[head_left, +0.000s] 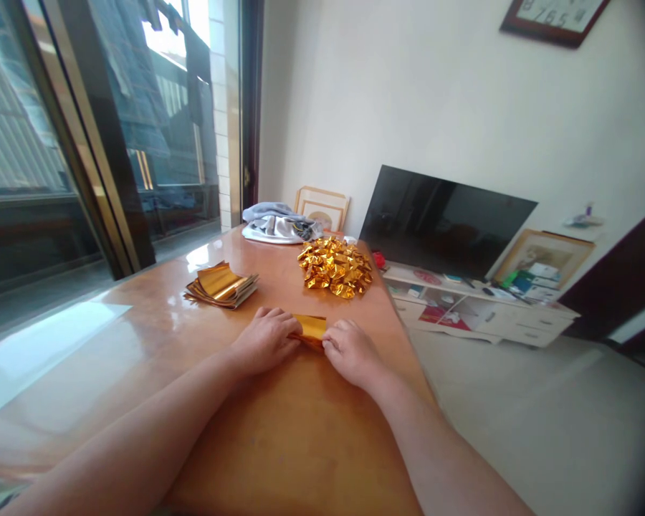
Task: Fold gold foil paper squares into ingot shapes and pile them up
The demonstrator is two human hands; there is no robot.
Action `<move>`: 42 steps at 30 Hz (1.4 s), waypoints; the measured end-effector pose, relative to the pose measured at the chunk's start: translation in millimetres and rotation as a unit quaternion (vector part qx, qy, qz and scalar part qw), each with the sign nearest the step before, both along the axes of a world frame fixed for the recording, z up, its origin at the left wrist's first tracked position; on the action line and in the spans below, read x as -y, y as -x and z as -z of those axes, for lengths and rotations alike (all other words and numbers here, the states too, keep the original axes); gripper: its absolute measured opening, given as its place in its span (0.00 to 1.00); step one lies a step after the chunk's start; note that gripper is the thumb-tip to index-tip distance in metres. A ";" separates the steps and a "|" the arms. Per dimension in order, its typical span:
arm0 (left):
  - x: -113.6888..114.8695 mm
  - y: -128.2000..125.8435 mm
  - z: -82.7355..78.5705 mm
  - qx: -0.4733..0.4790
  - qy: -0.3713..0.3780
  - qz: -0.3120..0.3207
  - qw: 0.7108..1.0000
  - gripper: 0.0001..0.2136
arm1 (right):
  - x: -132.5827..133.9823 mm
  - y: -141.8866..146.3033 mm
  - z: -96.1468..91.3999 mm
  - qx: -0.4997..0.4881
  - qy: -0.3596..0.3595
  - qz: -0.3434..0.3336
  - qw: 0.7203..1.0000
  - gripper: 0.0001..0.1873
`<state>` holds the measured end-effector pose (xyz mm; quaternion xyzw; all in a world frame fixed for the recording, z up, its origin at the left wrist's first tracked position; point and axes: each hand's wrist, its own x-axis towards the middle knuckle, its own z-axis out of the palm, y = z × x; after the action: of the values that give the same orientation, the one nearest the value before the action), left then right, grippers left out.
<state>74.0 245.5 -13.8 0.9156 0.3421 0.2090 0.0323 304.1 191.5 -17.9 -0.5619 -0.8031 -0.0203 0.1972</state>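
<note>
A sheet of gold foil paper (312, 327) lies low over the table, stretched between my two hands. My left hand (269, 337) has its fingers curled over the sheet's left end. At the right end, the fingers and thumb of my right hand (352, 350) pinch the edge. The near side of the sheet looks folded or raised, though the fingers hide part of it. Beyond my left hand sits a stack of gold foil paper (223, 285), its top sheets curling. Farther off, past my right hand, is a heap of folded gold foil pieces (336, 266).
The glossy wooden table (301, 444) ends on the right along a slanting edge. Bundled cloth (279, 223) rests at its far end. Beyond stand a television (443, 218) and a white cabinet (494, 319). Sliding glass doors (155, 129) are on the left.
</note>
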 end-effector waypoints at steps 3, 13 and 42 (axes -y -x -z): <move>1.2 -2.1 -0.9 0.015 -0.006 0.004 1.000 0.04 | 2.1 5.1 -1.8 -0.010 -0.030 -0.002 0.999 0.08; 4.9 -7.4 1.2 0.058 0.004 0.010 0.998 0.06 | 6.9 17.3 -6.8 0.001 -0.021 -0.021 1.000 0.09; -2.5 -5.5 8.9 0.316 0.444 -0.076 0.835 0.09 | -8.0 -7.9 6.5 -0.382 0.271 0.089 0.879 0.10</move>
<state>79.5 248.0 -22.7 0.6580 0.4382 0.3142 0.5257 312.0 199.5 -24.4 -0.6268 -0.5858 0.3971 0.3259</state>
